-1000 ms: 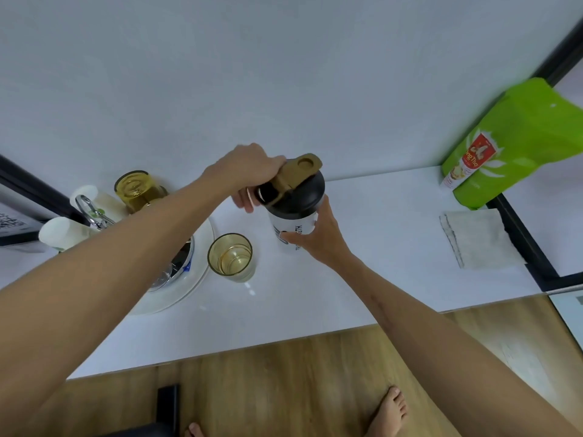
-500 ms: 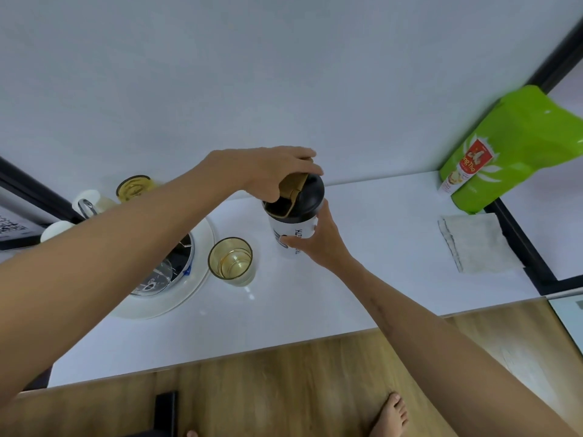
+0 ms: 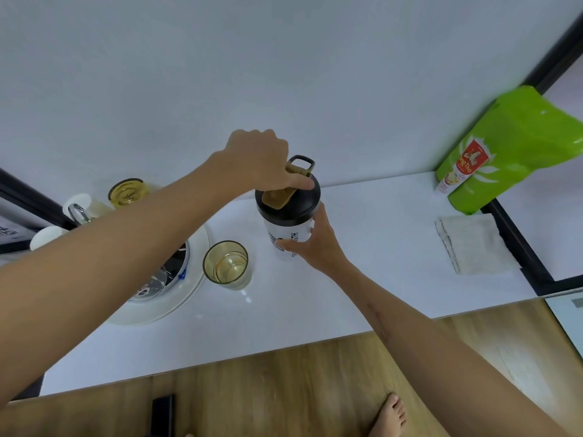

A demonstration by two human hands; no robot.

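A white shaker bottle (image 3: 285, 230) with a black lid (image 3: 301, 205) stands upright on the white counter (image 3: 378, 279). Its tan flip cap (image 3: 277, 197) lies down flat on the lid, and the carry loop sticks up behind it. My left hand (image 3: 255, 159) sits on top with curled fingers, its thumb laid across the cap and pressing it. My right hand (image 3: 318, 247) grips the bottle's body from the near right side.
An amber drinking glass (image 3: 225, 263) stands just left of the bottle, beside a white plate (image 3: 170, 305) holding dark items. An amber jar (image 3: 127, 192) and white cups (image 3: 44, 236) are far left. A folded cloth (image 3: 473, 244) and green bag (image 3: 511, 146) lie right.
The tan flip cap stood raised a second ago; my left hand swung it down onto the lid and now presses it flat. My right hand kept holding the bottle.
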